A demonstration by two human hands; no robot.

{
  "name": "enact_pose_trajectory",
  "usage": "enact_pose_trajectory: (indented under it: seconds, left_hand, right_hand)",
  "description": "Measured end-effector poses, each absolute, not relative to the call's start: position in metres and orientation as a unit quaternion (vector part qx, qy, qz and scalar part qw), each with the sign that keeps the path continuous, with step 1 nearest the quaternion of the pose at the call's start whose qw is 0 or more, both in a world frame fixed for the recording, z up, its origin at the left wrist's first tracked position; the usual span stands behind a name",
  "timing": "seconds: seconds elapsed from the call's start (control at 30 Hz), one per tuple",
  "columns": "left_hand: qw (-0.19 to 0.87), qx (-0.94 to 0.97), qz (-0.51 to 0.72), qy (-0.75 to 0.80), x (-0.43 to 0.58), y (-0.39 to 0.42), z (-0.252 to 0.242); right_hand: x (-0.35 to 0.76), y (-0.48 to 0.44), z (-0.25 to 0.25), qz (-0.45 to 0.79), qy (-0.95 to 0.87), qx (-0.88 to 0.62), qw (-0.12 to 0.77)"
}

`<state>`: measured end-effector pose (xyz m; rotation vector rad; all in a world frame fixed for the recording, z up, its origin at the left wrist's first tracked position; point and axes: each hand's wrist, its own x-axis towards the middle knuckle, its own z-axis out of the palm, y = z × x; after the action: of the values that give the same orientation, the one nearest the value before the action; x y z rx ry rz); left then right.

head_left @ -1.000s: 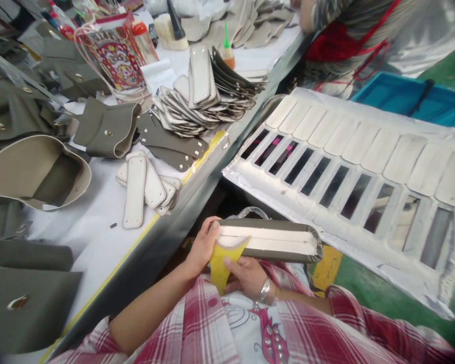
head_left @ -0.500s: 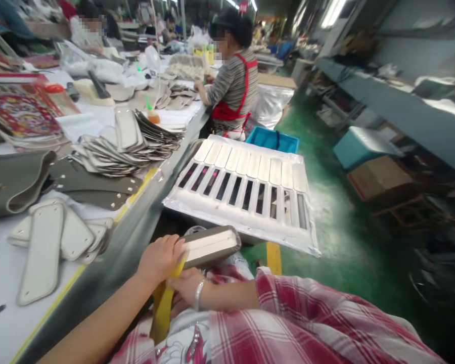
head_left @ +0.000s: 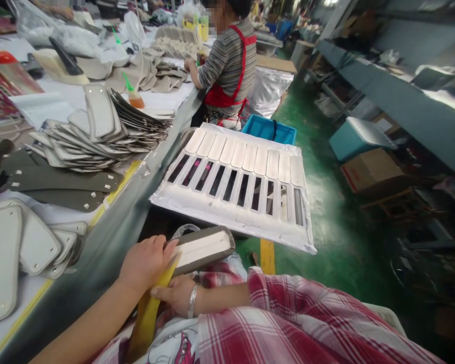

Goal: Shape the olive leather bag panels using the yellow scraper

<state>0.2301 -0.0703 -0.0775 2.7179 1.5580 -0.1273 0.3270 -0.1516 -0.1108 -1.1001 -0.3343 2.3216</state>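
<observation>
A long piece with a dark grey rim and a white inner face [head_left: 207,248] juts out over my lap, its far end rounded. My left hand [head_left: 146,263] is closed round its near end, fingers over the top. A flat yellow strip [head_left: 146,318] runs from that end down to my lap. Below, my right hand [head_left: 178,296], with a bracelet on its wrist, pinches the strip with its thumb on top. The right fingers beneath the strip are partly hidden. Behind the piece shows part of a clear ring [head_left: 185,230], perhaps a tape roll.
A white slotted rack [head_left: 227,202] bears a row of pale panels [head_left: 252,157]. On the table at left lie a heap of panels [head_left: 94,136] and white riveted plates [head_left: 0,263]. A co-worker in a red apron [head_left: 227,96] sits ahead, near a blue crate [head_left: 269,130].
My right hand has moved lower along the yellow strip, and its thumb now shows on top. My left hand still grips the rimmed piece. The whole view has shifted a little.
</observation>
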Motion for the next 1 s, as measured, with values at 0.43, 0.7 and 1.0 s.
enact_pose_trajectory:
  seconds: [0.43,0.7,1.0]
  left_hand:
    - [0.169,0.756,0.325,0.542,0.216,-0.093,-0.076]
    - [0.059,0.828,0.271,0.487,0.223,-0.112,-0.087]
    - [0.023,0.857,0.196,0.476,0.227,-0.108,-0.092]
  right_hand:
    - [0.384,-0.159,-0.055,0.769,-0.253,-0.4,0.43]
    - [0.498,-0.104,-0.049,0.506,-0.208,-0.48,0.686]
    - [0.469,-0.067,-0.08,0.522,-0.182,-0.542,0.633]
